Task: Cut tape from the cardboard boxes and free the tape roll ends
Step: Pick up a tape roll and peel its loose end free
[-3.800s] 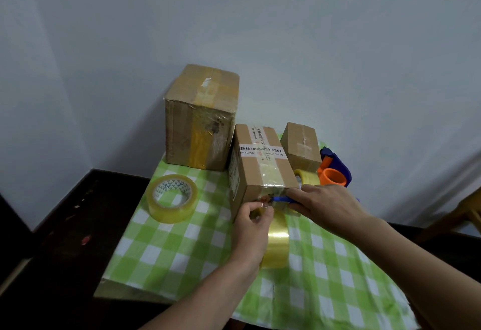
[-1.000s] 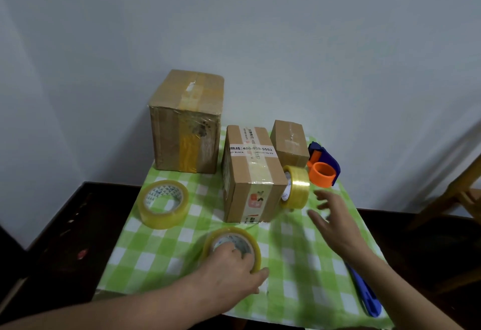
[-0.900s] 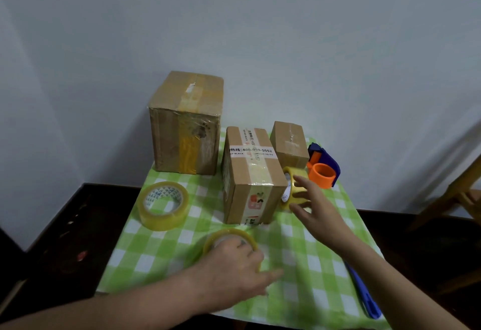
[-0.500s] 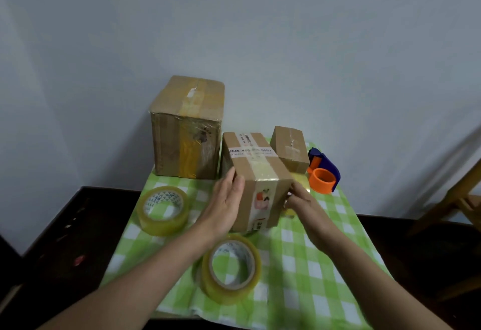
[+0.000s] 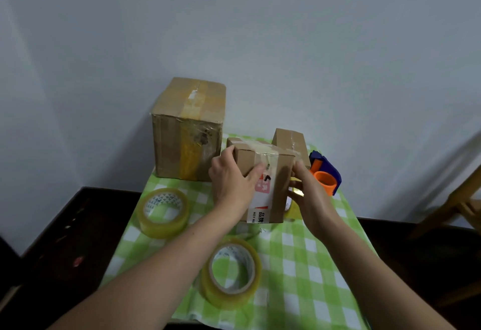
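A mid-sized taped cardboard box [image 5: 276,173] is tipped up on its end at the table's centre. My left hand [image 5: 231,181] grips its left side and front face. My right hand [image 5: 309,199] holds its right side. A yellowish tape roll [image 5: 231,275] lies flat near the front edge, and another tape roll [image 5: 164,212] lies to the left. A third roll [image 5: 294,208] peeks out behind my right hand, mostly hidden. A large taped box [image 5: 188,129] stands at the back left, and a small box [image 5: 291,142] stands behind the held one.
An orange and blue tape dispenser [image 5: 325,176] sits at the back right. The green checked tablecloth [image 5: 299,264] covers a small table against a white wall. A wooden chair [image 5: 463,199] stands to the right. Dark floor surrounds the table.
My left hand left the front tape roll and my right hand came in from the right. Both took hold of the mid-sized box and tipped it up on end.
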